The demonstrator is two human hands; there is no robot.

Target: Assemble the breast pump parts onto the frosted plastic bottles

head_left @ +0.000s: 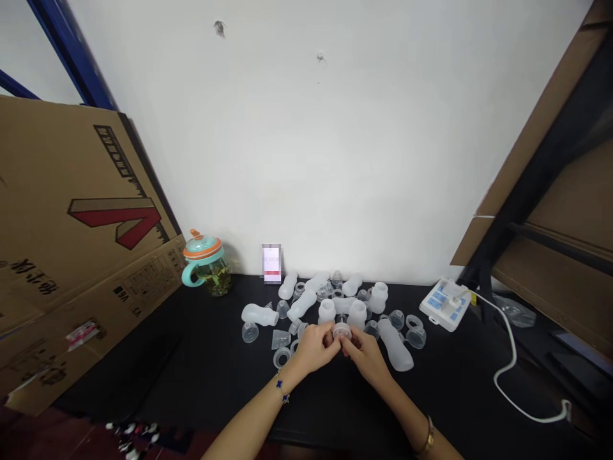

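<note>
Both of my hands meet over the front of a spread of baby bottle parts. My left hand (pixel 315 348) and my right hand (pixel 364 352) are closed around one whitish screw ring (pixel 341 330), one from each side. A clear nipple seems to point up from the ring, though its details are small. Just behind it stand two frosted bottles (pixel 357 314). Another frosted bottle (pixel 396 347) lies on its side to the right of my right hand. Left of my left hand are a loose ring (pixel 281 358) and a clear cap (pixel 280 339).
More bottles (pixel 259 314), caps and rings lie about the black table (pixel 205 377). A teal and orange glass jug (pixel 209 263) stands back left beside a cardboard box (pixel 81 243). A phone (pixel 272 263) leans on the wall. At right sits a power strip (pixel 445 303) with a white cable (pixel 513 345).
</note>
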